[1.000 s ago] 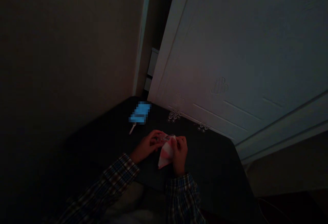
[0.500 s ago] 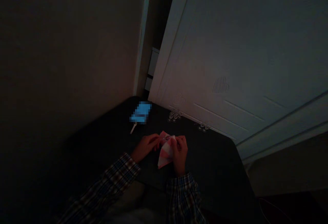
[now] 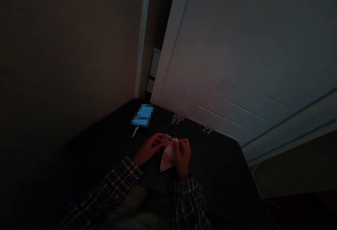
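Observation:
A pink-and-white checked cloth (image 3: 167, 157) is bunched between my two hands over the dark table, one corner hanging down towards me. My right hand (image 3: 183, 154) pinches the cloth from the right, thumb on top. From the left, my left hand (image 3: 151, 148) has its fingers closed at the cloth's upper left edge. A small shiny thing (image 3: 170, 139) shows in the upper folds between my fingertips; the dim light hides what it is. Plaid sleeves cover both forearms.
The dark table (image 3: 218, 174) reaches a white panel (image 3: 205, 65) with raised hearts. Several small shiny round pieces (image 3: 178, 117) lie along it, with a smaller group (image 3: 207, 129) further right. A pixelated blue rectangle (image 3: 143, 115) and a pale strip (image 3: 135, 131) are at the back left.
The whole view has shifted slightly, so things sit a little further left. My left fingers have moved slightly over the cloth's upper edge; both hands stay at the cloth.

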The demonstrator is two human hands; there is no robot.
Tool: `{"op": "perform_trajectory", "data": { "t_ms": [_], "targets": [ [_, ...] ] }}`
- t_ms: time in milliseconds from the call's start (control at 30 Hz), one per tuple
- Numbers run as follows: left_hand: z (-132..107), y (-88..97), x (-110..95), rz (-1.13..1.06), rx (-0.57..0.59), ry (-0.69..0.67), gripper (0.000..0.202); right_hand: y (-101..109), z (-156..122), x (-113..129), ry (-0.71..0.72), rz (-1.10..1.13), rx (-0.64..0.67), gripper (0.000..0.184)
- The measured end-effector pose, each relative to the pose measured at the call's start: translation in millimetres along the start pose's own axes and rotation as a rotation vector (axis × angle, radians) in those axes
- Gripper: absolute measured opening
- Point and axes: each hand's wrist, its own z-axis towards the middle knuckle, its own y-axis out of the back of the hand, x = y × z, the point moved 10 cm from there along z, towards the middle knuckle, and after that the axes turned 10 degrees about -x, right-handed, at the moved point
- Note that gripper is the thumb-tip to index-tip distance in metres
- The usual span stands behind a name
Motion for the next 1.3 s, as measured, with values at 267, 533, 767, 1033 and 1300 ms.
{"op": "perform_trajectory", "data": {
  "t_ms": [267,533,767,1033,1300],
  "targets": [
    [3,3.5,7,0.062,0.002,0.004,0.036,1,0,0,0.012,-0.017,0.001,0.019],
    [1,4.4,1,0.085,0.002,-0.014,0.036,-4,-2,1,0.028,-0.007,0.027,0.017],
    [3,1.3,11,0.064,0.012,0.014,0.039,-3,-2,-3,0.031,-0.030,-0.004,0.016],
    [0,1.7,9,0.107,0.010,-0.008,0.043,-6,-3,-3,0.026,0.024,0.019,0.016],
    [0,2.8,5,0.143,0.005,-0.019,0.042,-5,-4,0,0.031,0.032,0.027,0.016]
  ]
}}
